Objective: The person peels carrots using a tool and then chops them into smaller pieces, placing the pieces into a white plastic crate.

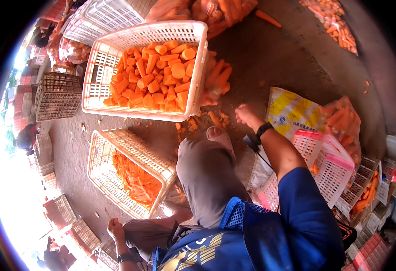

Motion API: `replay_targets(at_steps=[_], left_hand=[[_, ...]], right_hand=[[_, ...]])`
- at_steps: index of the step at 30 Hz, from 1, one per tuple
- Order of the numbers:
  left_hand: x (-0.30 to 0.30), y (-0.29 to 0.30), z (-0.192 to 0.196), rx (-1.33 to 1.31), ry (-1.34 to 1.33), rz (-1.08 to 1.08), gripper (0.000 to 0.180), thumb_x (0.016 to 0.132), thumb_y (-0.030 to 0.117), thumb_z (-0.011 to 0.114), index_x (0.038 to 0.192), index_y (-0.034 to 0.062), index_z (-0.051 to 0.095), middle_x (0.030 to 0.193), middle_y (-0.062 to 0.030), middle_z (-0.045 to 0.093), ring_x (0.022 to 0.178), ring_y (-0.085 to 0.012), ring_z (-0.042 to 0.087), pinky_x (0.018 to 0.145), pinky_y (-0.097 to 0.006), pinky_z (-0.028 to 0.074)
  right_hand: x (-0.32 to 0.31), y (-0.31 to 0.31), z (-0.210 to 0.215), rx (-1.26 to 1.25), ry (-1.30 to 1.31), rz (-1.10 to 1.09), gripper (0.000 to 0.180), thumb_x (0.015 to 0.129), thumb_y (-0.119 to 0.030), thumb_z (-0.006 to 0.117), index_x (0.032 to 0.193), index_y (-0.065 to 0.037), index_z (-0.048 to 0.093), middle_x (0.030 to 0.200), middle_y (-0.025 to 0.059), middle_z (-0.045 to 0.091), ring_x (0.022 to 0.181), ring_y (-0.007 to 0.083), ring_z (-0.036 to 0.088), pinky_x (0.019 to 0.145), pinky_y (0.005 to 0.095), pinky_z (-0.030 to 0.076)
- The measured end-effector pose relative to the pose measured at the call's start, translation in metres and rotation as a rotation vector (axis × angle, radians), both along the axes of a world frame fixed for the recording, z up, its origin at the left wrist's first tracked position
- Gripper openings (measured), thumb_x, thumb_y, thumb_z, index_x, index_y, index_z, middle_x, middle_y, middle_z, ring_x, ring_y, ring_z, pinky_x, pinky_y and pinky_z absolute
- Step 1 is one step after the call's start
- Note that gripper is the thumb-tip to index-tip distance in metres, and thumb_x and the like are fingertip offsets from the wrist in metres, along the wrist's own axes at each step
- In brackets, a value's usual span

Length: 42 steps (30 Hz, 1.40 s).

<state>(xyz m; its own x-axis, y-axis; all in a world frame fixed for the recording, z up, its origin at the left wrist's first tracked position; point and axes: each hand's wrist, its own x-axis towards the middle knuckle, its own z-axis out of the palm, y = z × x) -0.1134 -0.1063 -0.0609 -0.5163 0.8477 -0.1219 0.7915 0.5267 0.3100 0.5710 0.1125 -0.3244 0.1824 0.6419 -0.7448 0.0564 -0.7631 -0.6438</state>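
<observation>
My right hand is held out over the floor, right of the large white crate, its fingers curled in with nothing visible in them. At the lower left my left hand is closed around a thin, pointed blade-like tool; its handle is hidden in the grip. Ahead of me the white crate holds many cut carrot pieces. Closer, beside my knee, a tilted white crate contains orange peel strips.
Bags of carrots lie behind and beside the large crate. At right are a yellow-and-white sack, a carrot bag and a pink-and-white basket. Orange scraps litter the floor by my foot. A brown crate stands at left.
</observation>
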Motion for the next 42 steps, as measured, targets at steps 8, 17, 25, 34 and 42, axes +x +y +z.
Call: replay_targets(at_steps=[8, 17, 25, 34, 42], left_hand=[[0.009, -0.001, 0.004, -0.079, 0.036, 0.063, 0.015, 0.087, 0.011, 0.056, 0.079, 0.0005, 0.064, 0.056, -0.0025, 0.055, 0.050, -0.0112, 0.048, 0.048, -0.030, 0.040], [-0.003, 0.005, -0.015, -0.103, 0.018, 0.110, 0.020, 0.089, 0.009, 0.051, 0.069, 0.0032, 0.055, 0.057, 0.0007, 0.048, 0.049, -0.0079, 0.043, 0.045, -0.027, 0.034], [-0.003, 0.006, -0.008, -0.228, 0.010, 0.180, 0.016, 0.085, 0.010, 0.054, 0.078, -0.0009, 0.063, 0.063, -0.0059, 0.057, 0.053, -0.0155, 0.052, 0.052, -0.033, 0.043], [0.016, 0.015, -0.003, -0.261, 0.091, 0.107, 0.017, 0.084, 0.011, 0.053, 0.074, 0.0004, 0.062, 0.056, -0.0062, 0.054, 0.050, -0.0176, 0.052, 0.050, -0.035, 0.042], [0.011, 0.011, -0.001, -0.258, 0.119, 0.063, 0.018, 0.085, 0.011, 0.053, 0.073, 0.0004, 0.061, 0.056, -0.0054, 0.054, 0.051, -0.0163, 0.051, 0.050, -0.034, 0.041]], right_hand=[[-0.016, 0.095, -0.019, 0.313, -0.264, -0.012, 0.027, 0.090, -0.029, 0.056, 0.093, -0.003, 0.062, 0.078, 0.0062, 0.064, 0.064, 0.0170, 0.059, 0.056, 0.0354, 0.045], [0.020, 0.136, -0.101, 0.219, -0.181, -0.074, 0.040, 0.086, -0.035, 0.058, 0.092, 0.003, 0.067, 0.088, 0.0134, 0.067, 0.083, 0.0217, 0.063, 0.068, 0.0366, 0.049], [0.020, 0.149, -0.039, 0.117, 0.095, -0.070, 0.042, 0.090, -0.045, 0.055, 0.075, -0.007, 0.063, 0.069, 0.0040, 0.061, 0.058, 0.0133, 0.055, 0.054, 0.0264, 0.039], [0.033, 0.110, -0.017, 0.139, 0.402, -0.271, 0.031, 0.089, -0.044, 0.057, 0.108, -0.020, 0.062, 0.094, -0.0050, 0.061, 0.086, 0.0088, 0.056, 0.084, 0.0304, 0.042], [0.033, 0.016, -0.060, 0.156, 0.664, -1.031, 0.019, 0.079, -0.030, 0.069, 0.088, -0.014, 0.061, 0.084, 0.0006, 0.064, 0.078, 0.0174, 0.062, 0.068, 0.0320, 0.054]])
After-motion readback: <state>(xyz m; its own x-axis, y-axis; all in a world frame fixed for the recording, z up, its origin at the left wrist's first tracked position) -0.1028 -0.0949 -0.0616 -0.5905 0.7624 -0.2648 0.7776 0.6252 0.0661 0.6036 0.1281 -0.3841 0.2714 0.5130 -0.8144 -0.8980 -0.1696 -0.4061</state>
